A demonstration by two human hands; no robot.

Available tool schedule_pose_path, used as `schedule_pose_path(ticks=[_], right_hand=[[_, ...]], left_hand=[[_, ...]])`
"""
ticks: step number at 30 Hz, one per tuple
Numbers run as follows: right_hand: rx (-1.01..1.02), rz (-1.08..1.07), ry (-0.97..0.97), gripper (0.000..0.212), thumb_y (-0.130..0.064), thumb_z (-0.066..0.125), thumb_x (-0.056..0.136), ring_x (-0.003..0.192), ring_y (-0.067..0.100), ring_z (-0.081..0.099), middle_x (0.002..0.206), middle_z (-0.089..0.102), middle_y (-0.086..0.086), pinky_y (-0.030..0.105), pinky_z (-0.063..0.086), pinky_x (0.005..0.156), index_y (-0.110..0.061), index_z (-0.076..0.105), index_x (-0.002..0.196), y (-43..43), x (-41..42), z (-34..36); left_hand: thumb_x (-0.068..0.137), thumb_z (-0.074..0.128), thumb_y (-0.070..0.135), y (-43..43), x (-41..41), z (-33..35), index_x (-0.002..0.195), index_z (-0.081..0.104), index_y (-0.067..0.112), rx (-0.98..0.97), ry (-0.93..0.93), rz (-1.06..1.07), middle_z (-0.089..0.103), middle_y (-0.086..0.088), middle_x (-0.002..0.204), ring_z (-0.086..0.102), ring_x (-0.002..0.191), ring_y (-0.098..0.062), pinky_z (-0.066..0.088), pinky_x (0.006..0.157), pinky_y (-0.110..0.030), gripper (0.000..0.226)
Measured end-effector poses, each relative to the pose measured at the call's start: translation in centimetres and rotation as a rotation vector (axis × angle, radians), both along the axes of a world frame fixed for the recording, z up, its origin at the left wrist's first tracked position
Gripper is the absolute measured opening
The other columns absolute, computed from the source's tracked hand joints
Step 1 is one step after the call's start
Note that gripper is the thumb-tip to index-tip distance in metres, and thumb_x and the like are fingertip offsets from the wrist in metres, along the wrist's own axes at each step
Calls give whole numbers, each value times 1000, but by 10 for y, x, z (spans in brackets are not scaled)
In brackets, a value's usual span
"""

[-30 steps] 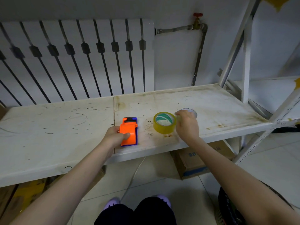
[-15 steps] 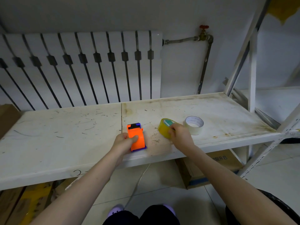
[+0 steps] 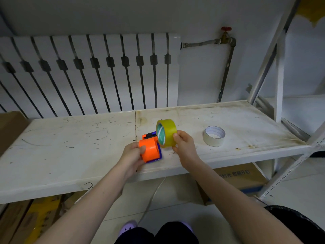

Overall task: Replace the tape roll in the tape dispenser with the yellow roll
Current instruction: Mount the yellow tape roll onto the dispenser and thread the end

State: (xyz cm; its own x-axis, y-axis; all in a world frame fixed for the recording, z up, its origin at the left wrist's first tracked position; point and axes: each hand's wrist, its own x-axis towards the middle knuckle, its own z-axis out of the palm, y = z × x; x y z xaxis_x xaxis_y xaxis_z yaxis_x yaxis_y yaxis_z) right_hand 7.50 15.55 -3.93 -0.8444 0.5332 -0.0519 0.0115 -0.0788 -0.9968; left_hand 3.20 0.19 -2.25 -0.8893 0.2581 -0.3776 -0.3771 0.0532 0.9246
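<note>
Yellow roll (image 3: 167, 133) is held on edge in the right hand (image 3: 184, 145)'s curled fingers, just right of the orange tape dispenser (image 3: 149, 150), which the left hand (image 3: 133, 154) grips. A white roll (image 3: 214, 136) lies further right. Looks like loading time, so next up is lining the core up with the hub.

The left hand (image 3: 132, 154) covers the near left part of the orange tape dispenser (image 3: 150, 150). The yellow roll (image 3: 167, 132) hides its far right side, so its inside cannot be seen. The shelf board (image 3: 70, 147) hides most of a cardboard box (image 3: 242, 176), and the blue print on the box is too blurred to read.
</note>
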Motion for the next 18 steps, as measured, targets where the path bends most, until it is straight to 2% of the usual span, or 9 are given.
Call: schedule_pose_path(ticks=[3, 7, 11, 16, 18], right_hand=[[3, -29, 5, 26, -18, 44, 97, 80, 18, 51, 74, 54, -1, 38, 46, 77, -21, 56, 73, -9, 0, -5], [2, -6, -19, 26, -17, 44, 96, 76, 17, 48, 72, 50, 2, 37, 43, 74, -18, 54, 72, -15, 5, -13], [-3, 35, -52, 26, -18, 45, 97, 84, 21, 52, 78, 53, 6, 46, 51, 88, -18, 55, 73, -24, 13, -22], [-45, 3, -55, 24, -18, 44, 97, 88, 21, 52, 81, 54, 4, 56, 46, 97, -18, 55, 75, -28, 17, -18], [-107, -4, -64, 23, -16, 44, 97, 90, 22, 52, 85, 55, 7, 58, 43, 100, -17, 55, 76, -28, 16, -14]], left_hand=[[96, 45, 3, -1, -2, 2, 120, 46, 1, 66, -37, 31, 51, -20, 123, 52, 104, -31, 48, 75, -39, 24], [97, 45, 7, -3, -7, 9, 135, 38, -1, 151, -81, 81, 49, -21, 129, 51, 106, -31, 45, 87, -43, 40], [96, 47, 8, -7, -13, 19, 138, 34, 3, 192, -132, 119, 49, -15, 116, 52, 104, -30, 45, 89, -42, 44], [95, 48, 9, -11, -18, 22, 138, 36, 4, 140, -105, 149, 50, -14, 118, 51, 104, -29, 44, 85, -40, 44], [96, 48, 10, -10, -16, 20, 137, 36, 3, 97, -71, 121, 51, -17, 124, 51, 103, -29, 44, 86, -41, 44]])
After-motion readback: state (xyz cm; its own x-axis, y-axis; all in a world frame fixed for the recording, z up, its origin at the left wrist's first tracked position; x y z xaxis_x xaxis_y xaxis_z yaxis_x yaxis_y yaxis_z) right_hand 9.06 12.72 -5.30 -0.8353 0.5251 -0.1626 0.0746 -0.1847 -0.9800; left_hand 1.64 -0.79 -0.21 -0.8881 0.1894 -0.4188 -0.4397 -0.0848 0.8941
